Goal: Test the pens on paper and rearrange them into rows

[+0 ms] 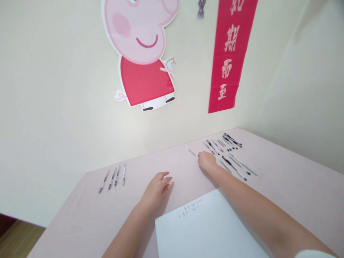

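My right hand (206,161) is at the far side of the table with its fingers closed. A thin pen refill (192,153) sticks out to the left from its fingertips; the rest is hidden by the hand. My left hand (158,188) hovers over or rests on the pink tabletop, fingers apart and holding nothing. Just right of my right hand lie several pens and thin refills, among them a black-gripped pen (227,161) and a long clear pen tube (243,165). A white sheet of paper (204,229) with small handwritten marks lies below my hands.
Several pens (117,175) lie in a row at the table's left. More black pens (232,141) cluster at the back right. The pink table (80,218) meets a pale wall (67,89) with a cartoon pig cutout (147,79) and a red banner (227,53).
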Demonstrator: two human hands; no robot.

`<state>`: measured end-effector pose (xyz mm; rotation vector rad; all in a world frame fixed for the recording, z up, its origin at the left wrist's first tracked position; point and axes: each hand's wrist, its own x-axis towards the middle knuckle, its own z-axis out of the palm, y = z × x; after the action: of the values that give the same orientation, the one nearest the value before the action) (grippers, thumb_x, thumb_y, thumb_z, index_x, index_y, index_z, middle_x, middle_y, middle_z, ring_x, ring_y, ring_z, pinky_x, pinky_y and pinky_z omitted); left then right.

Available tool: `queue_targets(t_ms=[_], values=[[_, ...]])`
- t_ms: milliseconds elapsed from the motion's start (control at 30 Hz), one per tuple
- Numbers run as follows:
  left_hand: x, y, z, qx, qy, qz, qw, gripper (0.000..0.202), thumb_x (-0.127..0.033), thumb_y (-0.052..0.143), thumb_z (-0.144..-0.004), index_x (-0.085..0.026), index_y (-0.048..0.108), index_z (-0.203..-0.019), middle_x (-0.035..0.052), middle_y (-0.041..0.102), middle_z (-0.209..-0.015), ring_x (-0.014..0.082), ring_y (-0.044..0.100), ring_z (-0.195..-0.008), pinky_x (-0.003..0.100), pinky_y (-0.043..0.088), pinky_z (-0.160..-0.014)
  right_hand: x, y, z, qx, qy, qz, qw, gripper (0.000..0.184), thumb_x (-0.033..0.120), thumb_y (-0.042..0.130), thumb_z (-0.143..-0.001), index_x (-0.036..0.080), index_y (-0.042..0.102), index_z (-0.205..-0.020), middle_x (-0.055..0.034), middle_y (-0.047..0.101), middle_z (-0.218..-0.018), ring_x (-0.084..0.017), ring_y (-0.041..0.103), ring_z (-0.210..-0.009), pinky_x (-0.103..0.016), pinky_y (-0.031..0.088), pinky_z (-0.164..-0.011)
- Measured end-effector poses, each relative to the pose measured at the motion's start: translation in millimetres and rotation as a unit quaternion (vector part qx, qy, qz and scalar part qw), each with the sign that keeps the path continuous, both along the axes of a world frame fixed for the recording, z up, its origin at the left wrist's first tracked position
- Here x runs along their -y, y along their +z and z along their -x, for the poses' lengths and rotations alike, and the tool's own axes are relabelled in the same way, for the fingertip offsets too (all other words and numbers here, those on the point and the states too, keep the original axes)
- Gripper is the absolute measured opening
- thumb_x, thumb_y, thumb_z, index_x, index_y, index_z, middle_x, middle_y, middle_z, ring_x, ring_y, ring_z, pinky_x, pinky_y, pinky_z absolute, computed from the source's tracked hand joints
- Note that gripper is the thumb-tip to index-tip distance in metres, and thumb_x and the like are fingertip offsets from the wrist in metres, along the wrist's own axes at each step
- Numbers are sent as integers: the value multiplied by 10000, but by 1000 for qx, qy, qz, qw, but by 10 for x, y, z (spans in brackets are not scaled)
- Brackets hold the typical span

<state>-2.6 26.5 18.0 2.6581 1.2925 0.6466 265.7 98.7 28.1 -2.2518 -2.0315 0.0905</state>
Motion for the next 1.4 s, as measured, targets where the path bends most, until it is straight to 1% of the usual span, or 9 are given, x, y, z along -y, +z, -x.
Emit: queue_targets(t_ms=[200, 433, 600, 800, 967, 1033, 1133, 1300, 1400], values=[[26, -62, -147, -8, -23, 25, 999, 330, -119, 429, -814, -213, 582, -1091, 87, 527, -1240, 191, 490, -1132, 375, 414, -962, 354, 9, 462, -19, 79, 3, 997, 268, 114, 447, -780, 151, 676, -914, -140, 674, -955, -214, 619, -911, -278, 429, -762], [50, -181, -306, -18, 10, 48, 999, 424, -131, 440, -790, -151, 482, -1212, 138, 458, -1321, 216, 443, -1199, 395, 370, -1007, 659, -34, 764, -48, 166, 5, 985, 241, 200, 453, -810, 159, 669, -909, -114, 672, -922, -202, 617, -874, -268, 421, -742], [79, -189, -415, -33, 20, 52, 998, 417, -206, 465, -806, -141, 484, -1217, 151, 471, -1307, 230, 444, -1197, 395, 361, -1011, 723, -35, 753, -81, 173, 6, 982, 248, 271, 464, -810, 185, 671, -915, -93, 672, -924, -192, 616, -846, -264, 409, -716], [17, -153, -531, -41, 23, 42, 998, 286, -224, 462, -828, -185, 551, -1098, 101, 493, -1294, 213, 428, -1205, 381, 344, -1014, 753, -24, 566, -129, 136, -25, 982, 298, 316, 460, -816, 190, 655, -1002, -68, 676, -941, -184, 604, -877, -260, 401, -751], [-76, -147, -575, -55, 34, 64, 996, 189, -194, 417, -845, -188, 580, -941, 77, 601, -1099, 176, 545, -1043, 316, 406, -929, 746, -93, 423, -150, 102, -23, 983, 303, 302, 454, -817, 181, 655, -1011, -70, 670, -982, -178, 591, -909, -262, 391, -790], [-107, -152, -535, -50, 32, 65, 996, 193, -184, 397, -850, -189, 585, -895, 73, 619, -1038, 172, 566, -993, 309, 419, -907, 738, -116, 379, -155, 93, -23, 983, 302, 299, 455, -815, 182, 657, -1007, -67, 668, -992, -176, 588, -919, -257, 387, -801], [-158, -178, -374, -28, 43, 55, 997, 201, -184, 396, -850, -193, 591, -901, 79, 611, -1072, 175, 557, -1020, 314, 409, -927, 733, -126, 323, -161, 85, -26, 983, 294, 294, 459, -810, 187, 663, -993, -60, 671, -987, -177, 591, -915, -251, 388, -796], [-262, -250, 107, -36, 79, 43, 995, 275, -200, 363, -861, -166, 573, -1035, 100, 582, -1150, 185, 520, -1103, 323, 386, -973, 735, -106, 278, -163, 77, -14, 983, 284, 275, 454, -810, 184, 668, -974, -65, 673, -982, -175, 597, -897, -244, 391, -761], [-319, -284, 426, -42, 129, 30, 990, 352, -203, 352, -857, -124, 516, -1158, 135, 506, -1256, 199, 492, -1148, 334, 374, -995, 730, -107, 281, -166, 79, -21, 983, 280, 268, 451, -804, 183, 672, -954, -63, 677, -964, -178, 602, -880, -249, 392, -743]])
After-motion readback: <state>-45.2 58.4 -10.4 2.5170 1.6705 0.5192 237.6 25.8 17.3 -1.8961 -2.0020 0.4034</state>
